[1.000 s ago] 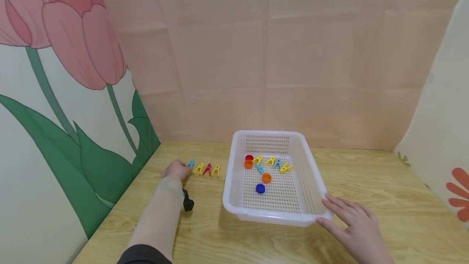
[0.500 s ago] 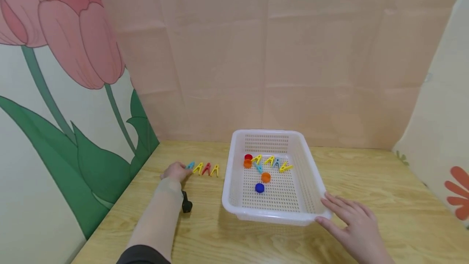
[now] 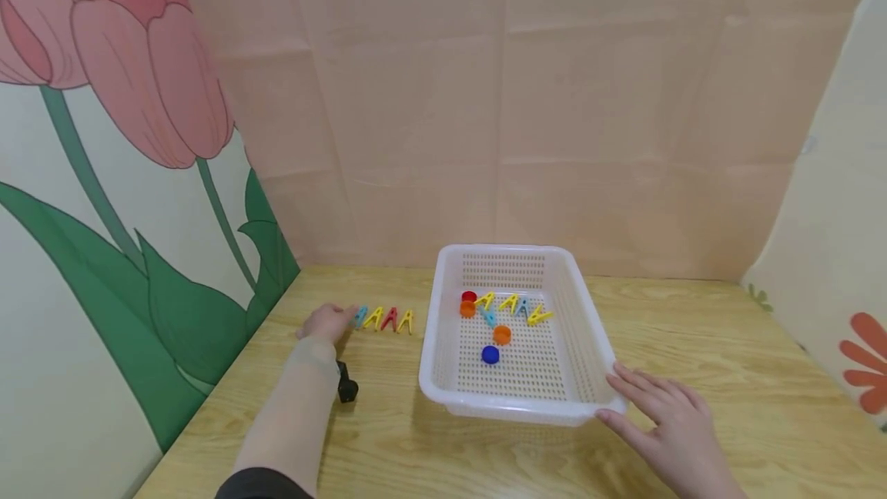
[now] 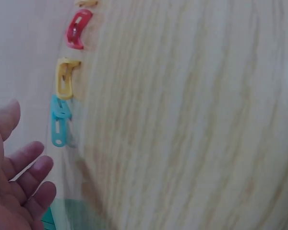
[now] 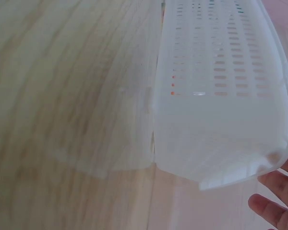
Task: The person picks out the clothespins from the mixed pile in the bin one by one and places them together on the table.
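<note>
Just beside the left hand, fingers loosely apart: a blue clothespin. Against the right hand, thumb and fingers apart: a white basket. Partly cut off in both wrist views.

wood-grain table, creased beige sheet hung up behind it. left wall has big ol' pink tulips.

Brights on white

The tabletop is wood-grained pale yellow. Toward its far left corner, a row of pegs runs light blue, yellow, red, yellow. The slotted white basket holds yellow pegs, light-blue pegs, a red cap, orange caps and, toward its near edge, a dark-blue cap. Past the tabletop's left edge: pink tulips, green leaves.
</note>
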The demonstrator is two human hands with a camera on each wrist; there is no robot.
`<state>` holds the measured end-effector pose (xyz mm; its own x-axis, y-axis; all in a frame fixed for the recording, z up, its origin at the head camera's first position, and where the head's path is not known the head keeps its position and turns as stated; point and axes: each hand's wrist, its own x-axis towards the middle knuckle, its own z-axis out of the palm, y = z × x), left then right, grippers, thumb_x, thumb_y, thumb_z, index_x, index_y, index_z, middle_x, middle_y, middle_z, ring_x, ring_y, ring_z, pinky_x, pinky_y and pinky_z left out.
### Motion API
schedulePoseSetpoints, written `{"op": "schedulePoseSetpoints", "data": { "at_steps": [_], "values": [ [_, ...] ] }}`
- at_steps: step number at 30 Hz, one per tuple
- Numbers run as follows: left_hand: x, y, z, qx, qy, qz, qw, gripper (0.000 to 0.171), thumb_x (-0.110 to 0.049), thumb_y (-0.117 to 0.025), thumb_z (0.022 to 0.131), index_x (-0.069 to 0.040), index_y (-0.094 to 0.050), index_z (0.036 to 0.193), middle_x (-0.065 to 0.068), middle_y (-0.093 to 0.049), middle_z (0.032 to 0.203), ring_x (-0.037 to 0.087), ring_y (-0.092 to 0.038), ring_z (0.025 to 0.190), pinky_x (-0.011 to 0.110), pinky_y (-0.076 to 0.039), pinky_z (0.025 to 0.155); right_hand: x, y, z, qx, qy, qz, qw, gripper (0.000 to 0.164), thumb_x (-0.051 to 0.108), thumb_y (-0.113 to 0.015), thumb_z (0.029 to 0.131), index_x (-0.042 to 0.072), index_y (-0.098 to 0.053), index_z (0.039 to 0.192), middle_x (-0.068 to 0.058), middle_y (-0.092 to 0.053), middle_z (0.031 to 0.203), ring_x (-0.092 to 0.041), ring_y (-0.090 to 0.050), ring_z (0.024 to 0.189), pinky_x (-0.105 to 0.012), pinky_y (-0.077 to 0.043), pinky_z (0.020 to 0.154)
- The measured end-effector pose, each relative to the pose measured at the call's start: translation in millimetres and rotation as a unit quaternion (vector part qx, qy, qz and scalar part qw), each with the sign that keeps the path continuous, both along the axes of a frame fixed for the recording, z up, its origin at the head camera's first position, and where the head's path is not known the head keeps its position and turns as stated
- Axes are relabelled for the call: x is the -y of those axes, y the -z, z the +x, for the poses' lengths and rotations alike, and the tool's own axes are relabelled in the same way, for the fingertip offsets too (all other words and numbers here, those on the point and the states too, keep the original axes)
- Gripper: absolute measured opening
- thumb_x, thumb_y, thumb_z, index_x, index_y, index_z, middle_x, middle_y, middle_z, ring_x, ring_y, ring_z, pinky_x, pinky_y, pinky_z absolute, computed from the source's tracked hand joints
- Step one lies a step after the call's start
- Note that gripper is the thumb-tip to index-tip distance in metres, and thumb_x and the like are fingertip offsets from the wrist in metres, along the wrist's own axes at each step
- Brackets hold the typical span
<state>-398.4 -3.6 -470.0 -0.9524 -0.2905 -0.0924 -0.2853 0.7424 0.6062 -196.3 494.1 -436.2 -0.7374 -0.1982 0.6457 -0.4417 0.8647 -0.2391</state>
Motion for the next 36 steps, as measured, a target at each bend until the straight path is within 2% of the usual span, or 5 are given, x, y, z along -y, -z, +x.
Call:
{"op": "schedulePoseSetpoints", "data": {
  "at_steps": [5,12,23,29,36],
  "values": [
    [-3.3,-6.7,0.2,-0.022,-0.014,0.009,0.9996,0.057,-0.056,-0.049,0.093,-0.009,-0.060,0.124,0.014,-0.059,0.127,0.037,-0.051,0.116,0.062,-0.022,0.097,0.4,-0.3,0.2,0.007,-0.001,-0.005,1.000,0.051,0.037,-0.081,0.073,0.015,-0.070,0.117,-0.007,-0.064,0.125,-0.034,-0.053,0.109,-0.058,-0.027,0.091],
    [-17.0,-25.8,5.7,-0.047,-0.010,0.026,0.9985,0.054,-0.054,-0.052,0.093,-0.012,-0.061,0.125,0.012,-0.060,0.128,0.034,-0.050,0.118,0.059,-0.022,0.097,-0.3,0.6,0.2,0.009,0.000,-0.007,1.000,0.051,0.038,-0.081,0.073,0.015,-0.069,0.117,-0.006,-0.063,0.125,-0.033,-0.053,0.108,-0.058,-0.026,0.093],
    [-47.4,-54.4,6.0,-0.090,0.027,0.084,0.9920,0.045,-0.048,-0.056,0.094,-0.015,-0.062,0.123,0.008,-0.061,0.124,0.031,-0.049,0.117,0.054,-0.019,0.100,-1.1,3.2,-1.3,-0.005,-0.002,-0.005,1.000,0.052,0.037,-0.082,0.072,0.017,-0.069,0.118,-0.002,-0.063,0.127,-0.031,-0.053,0.106,-0.052,-0.026,0.096],
    [-65.9,-65.7,3.6,-0.096,0.046,0.094,0.9900,0.042,-0.045,-0.057,0.094,-0.014,-0.063,0.122,0.008,-0.062,0.121,0.030,-0.053,0.113,0.051,-0.027,0.100,-0.6,4.2,-2.0,-0.014,-0.003,-0.006,1.000,0.052,0.036,-0.083,0.071,0.017,-0.070,0.118,-0.002,-0.063,0.126,-0.029,-0.053,0.105,-0.044,-0.021,0.100],
    [-82.9,-76.4,0.3,-0.105,0.089,0.090,0.9864,0.041,-0.045,-0.057,0.094,-0.017,-0.062,0.124,0.004,-0.062,0.123,0.026,-0.056,0.111,0.048,-0.038,0.096,-1.0,5.2,-2.8,-0.013,-0.005,-0.008,1.000,0.053,0.036,-0.082,0.071,0.017,-0.069,0.118,-0.003,-0.063,0.126,-0.030,-0.053,0.105,-0.045,-0.021,0.101]
  ]
}}
